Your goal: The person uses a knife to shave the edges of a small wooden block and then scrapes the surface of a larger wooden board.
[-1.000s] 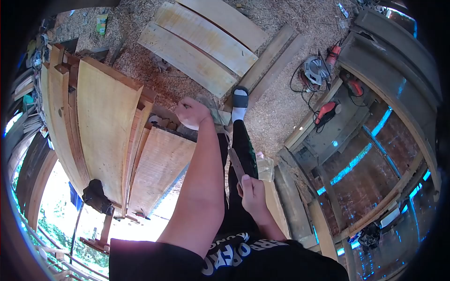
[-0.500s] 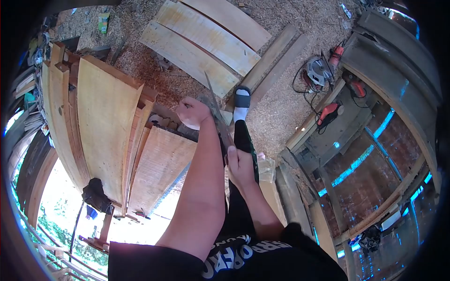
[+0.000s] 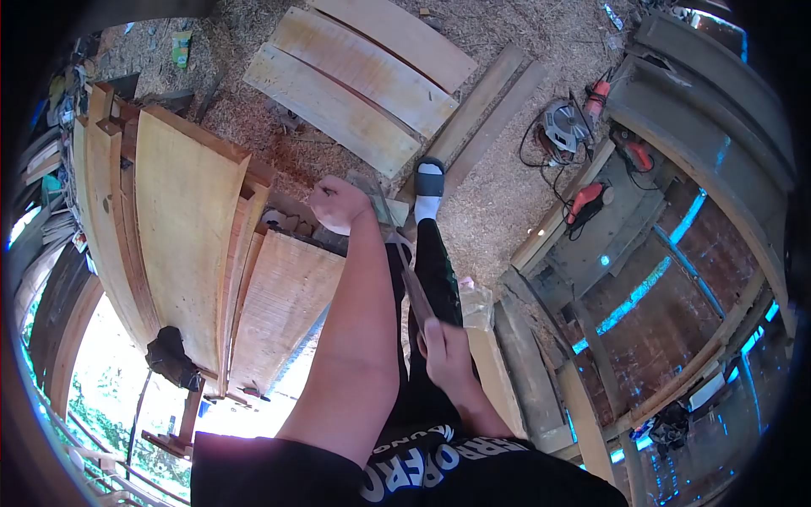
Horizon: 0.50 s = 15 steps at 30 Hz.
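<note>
My right hand (image 3: 443, 351) is closed around the near end of a long, tapering metal blade (image 3: 415, 291), which points away from me between my legs. Its handle is hidden in my grip. Farther forward, my left hand (image 3: 338, 205) is curled into a fist; what its fingers hold is hidden. Just right of that fist, a flat greyish piece (image 3: 368, 188) and a small pale wood piece (image 3: 397, 211) show beside my wrist. My foot in a dark sandal (image 3: 429, 179) rests just to the right of them.
Wide boards (image 3: 346, 106) lie on the shaving-covered floor ahead. Thick planks (image 3: 190, 186) stand at left. On the right are a circular saw (image 3: 564, 127) with its cord, orange power tools (image 3: 587, 203) and a wooden frame (image 3: 541, 237).
My right hand has drawn the blade back toward me, so its tip no longer reaches past my left wrist. My left hand stays a fist in nearly the same spot.
</note>
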Tool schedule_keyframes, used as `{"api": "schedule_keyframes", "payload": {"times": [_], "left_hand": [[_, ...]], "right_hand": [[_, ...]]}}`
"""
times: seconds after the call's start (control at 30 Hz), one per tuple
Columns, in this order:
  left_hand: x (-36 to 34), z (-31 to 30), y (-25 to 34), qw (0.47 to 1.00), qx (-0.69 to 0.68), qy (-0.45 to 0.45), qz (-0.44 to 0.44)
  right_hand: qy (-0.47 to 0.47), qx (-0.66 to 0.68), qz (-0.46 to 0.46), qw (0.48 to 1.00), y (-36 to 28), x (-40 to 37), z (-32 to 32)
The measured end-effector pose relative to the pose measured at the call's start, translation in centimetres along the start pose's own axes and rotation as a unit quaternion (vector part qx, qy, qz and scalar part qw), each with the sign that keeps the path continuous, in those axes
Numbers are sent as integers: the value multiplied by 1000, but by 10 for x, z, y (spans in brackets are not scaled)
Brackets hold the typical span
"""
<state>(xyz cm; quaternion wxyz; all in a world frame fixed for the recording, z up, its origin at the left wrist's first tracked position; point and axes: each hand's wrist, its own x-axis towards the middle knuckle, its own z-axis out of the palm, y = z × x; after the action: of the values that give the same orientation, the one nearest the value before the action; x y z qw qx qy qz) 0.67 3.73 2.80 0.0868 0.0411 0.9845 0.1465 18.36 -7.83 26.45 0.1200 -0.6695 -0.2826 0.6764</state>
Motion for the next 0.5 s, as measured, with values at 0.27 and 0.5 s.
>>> {"api": "schedule_keyframes", "payload": {"times": [0.27,0.5], "left_hand": [[1,5,-7,996,16,58,65],[3,3,-8,999,9,28,31]], "right_hand": [[20,-3,-25,999,6,62,28],[16,-32,-4,999,-9,44,20]]}}
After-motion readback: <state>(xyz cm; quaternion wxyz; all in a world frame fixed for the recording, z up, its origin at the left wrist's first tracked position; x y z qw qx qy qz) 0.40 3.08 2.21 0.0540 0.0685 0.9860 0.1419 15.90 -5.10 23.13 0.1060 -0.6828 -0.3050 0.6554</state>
